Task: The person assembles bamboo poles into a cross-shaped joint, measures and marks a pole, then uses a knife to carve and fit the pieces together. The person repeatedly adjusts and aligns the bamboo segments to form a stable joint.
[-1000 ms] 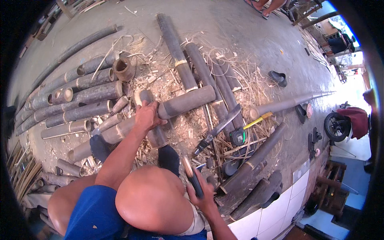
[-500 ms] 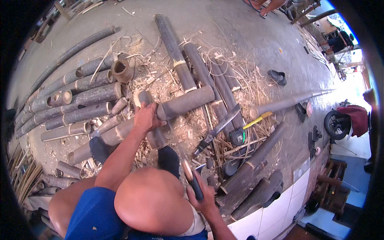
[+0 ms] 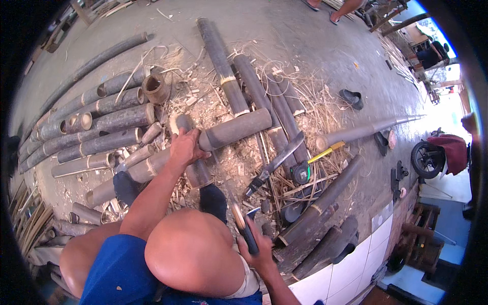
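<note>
My left hand (image 3: 186,146) presses down on a long bamboo pole (image 3: 236,131), its fingers curled over it. The pole rests across a shorter bamboo piece (image 3: 198,174) lying crosswise beneath it. My right hand (image 3: 258,245) grips the dark handle of a handsaw (image 3: 239,217). The saw's thin blade points up towards the pole, just right of my left hand; blur hides whether its teeth touch the bamboo. Nearby on the right lie a large curved knife (image 3: 278,161) and a tape measure (image 3: 301,173) with some yellow tape drawn out.
Several cut bamboo lengths (image 3: 117,122) lie at the left. More bamboo poles (image 3: 254,84) lie beyond the work and to the right (image 3: 325,201). Shavings (image 3: 223,168) cover the floor. A loose shoe (image 3: 352,98) sits at the right; another person's foot (image 3: 348,10) shows at the top.
Both of my hands stay almost in place, on the pole and the saw. At the top, the other person's feet have moved apart.
</note>
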Tool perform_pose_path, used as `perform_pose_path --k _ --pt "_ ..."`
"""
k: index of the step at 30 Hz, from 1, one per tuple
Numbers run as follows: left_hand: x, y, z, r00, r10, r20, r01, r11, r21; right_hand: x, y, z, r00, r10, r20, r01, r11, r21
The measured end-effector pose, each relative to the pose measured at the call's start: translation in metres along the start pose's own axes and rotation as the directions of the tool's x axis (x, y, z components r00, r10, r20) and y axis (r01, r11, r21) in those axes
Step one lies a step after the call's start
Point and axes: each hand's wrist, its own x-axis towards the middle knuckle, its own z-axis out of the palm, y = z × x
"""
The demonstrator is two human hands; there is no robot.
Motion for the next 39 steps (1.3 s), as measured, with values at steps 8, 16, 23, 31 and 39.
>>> perform_pose_path --k 8,16,23,31,39 --pt "0.003 -0.003 -0.003 1.000 -0.001 -0.007 0.001 1.000 -0.026 0.113 0.003 0.052 0.997 -0.046 -0.068 0.048 0.998 0.036" --pt "0.002 0.000 -0.003 1.000 0.004 0.014 -0.004 1.000 0.019 0.029 0.010 0.018 0.996 -0.069 -0.053 0.070 0.997 0.022" --pt "-0.001 0.000 -0.007 1.000 0.013 0.009 -0.013 1.000 0.023 0.114 0.004 0.058 0.998 0.022 -0.051 -0.020 0.999 0.040" --pt "0.000 -0.002 0.003 1.000 -0.013 0.006 0.013 1.000 0.019 0.011 0.023 0.019 1.000 -0.012 -0.009 0.012 0.998 -0.058" --pt "0.001 -0.005 -0.002 1.000 -0.008 0.027 0.007 1.000 0.024 0.088 0.018 0.051 0.997 -0.045 -0.058 0.047 0.998 0.040"
